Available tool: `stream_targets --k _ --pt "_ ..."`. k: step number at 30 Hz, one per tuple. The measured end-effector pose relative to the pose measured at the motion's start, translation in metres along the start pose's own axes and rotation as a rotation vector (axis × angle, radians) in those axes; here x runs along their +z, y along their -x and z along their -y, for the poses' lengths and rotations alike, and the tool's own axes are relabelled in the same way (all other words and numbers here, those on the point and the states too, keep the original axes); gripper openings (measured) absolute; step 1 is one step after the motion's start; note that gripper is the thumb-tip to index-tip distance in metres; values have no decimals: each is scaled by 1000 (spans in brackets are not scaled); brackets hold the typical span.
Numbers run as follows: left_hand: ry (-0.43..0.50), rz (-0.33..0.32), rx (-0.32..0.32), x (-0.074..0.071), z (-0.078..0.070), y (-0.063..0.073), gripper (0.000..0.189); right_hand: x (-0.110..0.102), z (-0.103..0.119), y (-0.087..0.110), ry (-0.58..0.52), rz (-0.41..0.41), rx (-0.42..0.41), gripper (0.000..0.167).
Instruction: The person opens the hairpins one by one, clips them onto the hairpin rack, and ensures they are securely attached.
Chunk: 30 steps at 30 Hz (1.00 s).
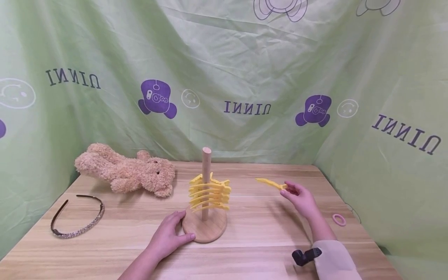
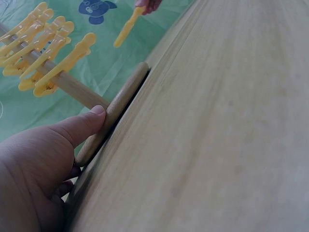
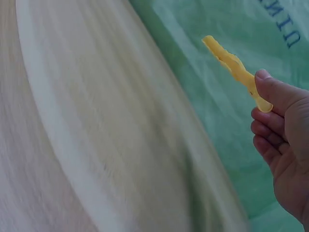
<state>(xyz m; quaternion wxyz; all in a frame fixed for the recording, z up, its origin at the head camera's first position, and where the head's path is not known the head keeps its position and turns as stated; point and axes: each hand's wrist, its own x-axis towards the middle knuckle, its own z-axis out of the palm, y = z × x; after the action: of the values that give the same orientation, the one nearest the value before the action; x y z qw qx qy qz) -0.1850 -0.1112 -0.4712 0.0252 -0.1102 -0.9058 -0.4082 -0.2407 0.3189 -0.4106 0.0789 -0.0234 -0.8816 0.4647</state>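
Note:
A wooden stand, with an upright rod (image 1: 206,157) on a round base (image 1: 210,229), stands in the middle of the table. Several yellow plastic hair clips (image 1: 211,192) are stacked along the rod, each crossing it. My left hand (image 1: 169,235) grips the left edge of the base; in the left wrist view, its thumb (image 2: 84,126) lies on top and the other fingers are partly hidden by the edge. To the right of the stand, my right hand (image 1: 299,198) pinches one more yellow hair clip (image 3: 236,70) by its end, above the table, its long tip pointing left.
A light brown teddy bear (image 1: 126,167) lies on its side at the back left. In front of it is a glittery headband (image 1: 80,231). A pink ring (image 1: 338,219) lies near the right edge. Green printed cloth (image 1: 245,77) hangs around the table (image 1: 252,233).

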Motion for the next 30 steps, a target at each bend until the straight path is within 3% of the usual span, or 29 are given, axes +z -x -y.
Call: stream_targets --k 11,22,30 --pt "-5 -4 6 0 -1 -1 87 6 58 11 1 -11 -194 42" --pt "-7 3 13 -2 -1 0 86 12 103 22 -36 -8 -225 31" --pt "-1 -4 13 0 1 1 86 35 132 23 -46 35 -278 25"
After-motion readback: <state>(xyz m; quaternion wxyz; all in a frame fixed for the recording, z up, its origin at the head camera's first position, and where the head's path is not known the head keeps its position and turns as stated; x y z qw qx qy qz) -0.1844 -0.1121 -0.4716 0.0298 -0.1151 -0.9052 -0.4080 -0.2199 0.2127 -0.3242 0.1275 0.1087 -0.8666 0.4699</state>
